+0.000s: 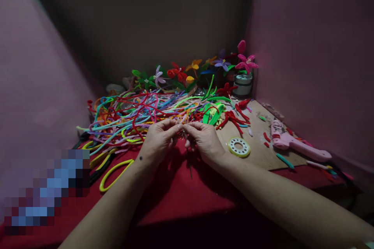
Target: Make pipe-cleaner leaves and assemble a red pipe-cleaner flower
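Thin dark stem hangs below our fingertips, over the red cloth on the surface, in front of a heap of fuzzy strands. Our right hand seems to grasp its upper part; our left hand meets it there, fingertips drawn together, though we cannot tell just what they pinch. With so small a hold, we could let the stem twist or slip, since its lower end swings free. Working this close to the heap, we could snag a loose strand. Our left forearm lies against a yellow loop handle and could knock it; a sweep of the right could shift the yellow-rimmed spool beside it.
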A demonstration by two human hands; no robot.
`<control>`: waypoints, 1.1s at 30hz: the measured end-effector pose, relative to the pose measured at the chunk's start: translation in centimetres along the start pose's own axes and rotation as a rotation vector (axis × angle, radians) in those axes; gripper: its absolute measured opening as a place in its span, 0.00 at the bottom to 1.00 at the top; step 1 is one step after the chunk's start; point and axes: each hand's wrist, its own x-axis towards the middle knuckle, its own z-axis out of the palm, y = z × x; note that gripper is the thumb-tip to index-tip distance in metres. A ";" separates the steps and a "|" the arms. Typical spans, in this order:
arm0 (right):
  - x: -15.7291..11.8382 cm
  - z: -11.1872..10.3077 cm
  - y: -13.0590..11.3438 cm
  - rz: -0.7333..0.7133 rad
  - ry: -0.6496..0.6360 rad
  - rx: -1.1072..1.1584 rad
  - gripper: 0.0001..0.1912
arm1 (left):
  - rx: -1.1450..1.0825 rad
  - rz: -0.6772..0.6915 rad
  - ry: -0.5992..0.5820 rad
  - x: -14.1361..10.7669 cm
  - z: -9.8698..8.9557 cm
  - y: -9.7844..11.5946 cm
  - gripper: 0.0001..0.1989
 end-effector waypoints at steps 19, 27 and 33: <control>0.6 -0.2 0.4 0.036 -0.022 0.242 0.12 | -0.127 -0.042 -0.112 -0.2 -0.1 -0.4 0.10; 0.7 -0.3 0.4 0.109 -0.111 0.327 0.10 | -0.107 -0.054 -0.184 -0.1 -0.4 -0.4 0.07; 1.0 -0.6 0.6 0.150 -0.117 0.383 0.09 | -0.174 -0.086 -0.184 0.1 -0.6 -0.8 0.07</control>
